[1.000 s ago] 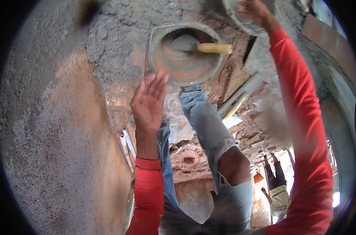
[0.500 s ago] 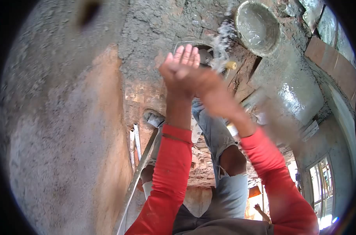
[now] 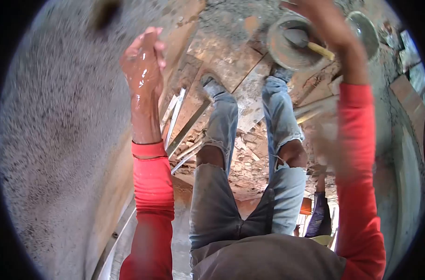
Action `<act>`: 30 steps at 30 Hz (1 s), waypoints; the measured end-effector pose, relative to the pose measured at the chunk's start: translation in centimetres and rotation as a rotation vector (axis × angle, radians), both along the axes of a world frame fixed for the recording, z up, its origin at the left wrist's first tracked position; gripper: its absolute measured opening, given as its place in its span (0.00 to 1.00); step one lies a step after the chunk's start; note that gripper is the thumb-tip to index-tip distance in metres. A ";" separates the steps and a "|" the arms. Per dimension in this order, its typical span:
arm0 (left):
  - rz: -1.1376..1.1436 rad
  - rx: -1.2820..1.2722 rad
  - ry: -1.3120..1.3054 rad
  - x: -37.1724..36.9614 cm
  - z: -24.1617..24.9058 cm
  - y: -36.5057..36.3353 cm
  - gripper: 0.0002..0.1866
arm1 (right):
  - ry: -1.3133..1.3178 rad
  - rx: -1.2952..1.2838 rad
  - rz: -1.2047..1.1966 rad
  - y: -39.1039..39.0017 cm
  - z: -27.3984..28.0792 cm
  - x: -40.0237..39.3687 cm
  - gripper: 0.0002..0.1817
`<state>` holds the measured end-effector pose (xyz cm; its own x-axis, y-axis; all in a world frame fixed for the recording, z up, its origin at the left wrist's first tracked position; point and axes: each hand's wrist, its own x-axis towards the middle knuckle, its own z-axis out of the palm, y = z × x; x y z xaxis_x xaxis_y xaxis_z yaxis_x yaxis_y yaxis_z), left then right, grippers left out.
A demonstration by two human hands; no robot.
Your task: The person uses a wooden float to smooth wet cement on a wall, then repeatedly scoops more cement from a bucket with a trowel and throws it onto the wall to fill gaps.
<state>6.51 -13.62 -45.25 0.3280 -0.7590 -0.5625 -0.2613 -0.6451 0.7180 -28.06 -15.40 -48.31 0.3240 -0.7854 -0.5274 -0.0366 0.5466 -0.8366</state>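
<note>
My left hand (image 3: 145, 63), wet and shiny, is raised in front of the rough grey wall with its fingers curled; whether anything is inside them is hidden. At the upper right, my right hand (image 3: 322, 18) is blurred and partly cut off by the top edge, close to a round basin (image 3: 280, 53). In that basin lies a trowel (image 3: 296, 37) with a yellow handle. A second round basin (image 3: 364, 35) stands to its right, partly behind my right forearm.
My legs in torn jeans stand on boards (image 3: 222, 58). Thin strips of wood (image 3: 175, 116) lean at the left, beside the wall (image 3: 58, 140). Rubble (image 3: 245, 158) lies between my legs. Another person's arm (image 3: 320, 210) shows at the lower right.
My hands, which were together in the middle, have moved apart, the left one to the left and the right one up and right. The falling water is no longer seen, and the view has shifted.
</note>
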 end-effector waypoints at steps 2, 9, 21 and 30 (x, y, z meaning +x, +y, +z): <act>0.094 0.105 -0.219 5.1 1.0 2.1 0.20 | -0.651 0.044 -0.002 2.1 -11.7 -7.6 0.31; -0.269 0.147 -0.540 25.2 -5.6 22.5 0.20 | 1.081 -0.270 0.037 15.1 -17.7 -17.3 0.20; -0.367 0.840 -0.175 24.7 3.1 47.9 0.20 | 1.000 0.491 0.339 60.7 -19.8 -5.5 0.27; -0.781 0.842 -0.330 37.9 2.0 51.1 0.17 | 1.156 -0.097 0.059 70.3 -42.8 -3.3 0.29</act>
